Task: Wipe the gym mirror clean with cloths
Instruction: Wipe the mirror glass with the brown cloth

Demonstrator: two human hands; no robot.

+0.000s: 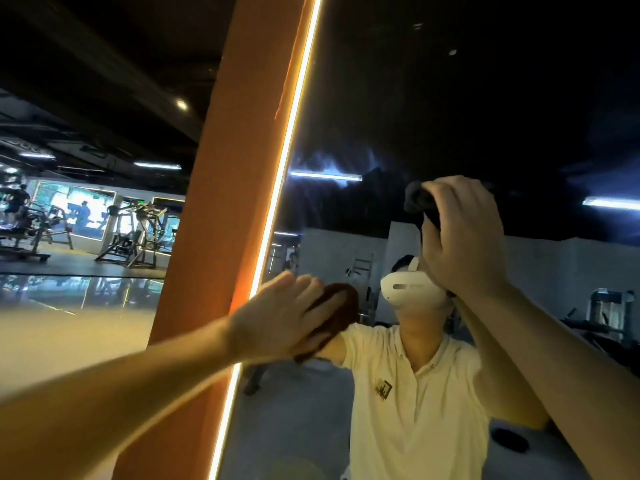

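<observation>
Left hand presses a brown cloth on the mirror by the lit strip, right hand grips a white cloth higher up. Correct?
Not quite: in the head view the right hand grips a dark grey crumpled cloth, not white. The rest holds.

The left hand (pixel 277 317), the right hand (pixel 460 237) and both forearms (pixel 104 393) are bare. In reflection, the person wears a pale yellow short-sleeved polo shirt (pixel 415 427) with a small square chest badge (pixel 383 388), and a white headset (pixel 412 289) strapped over dark hair.
</observation>
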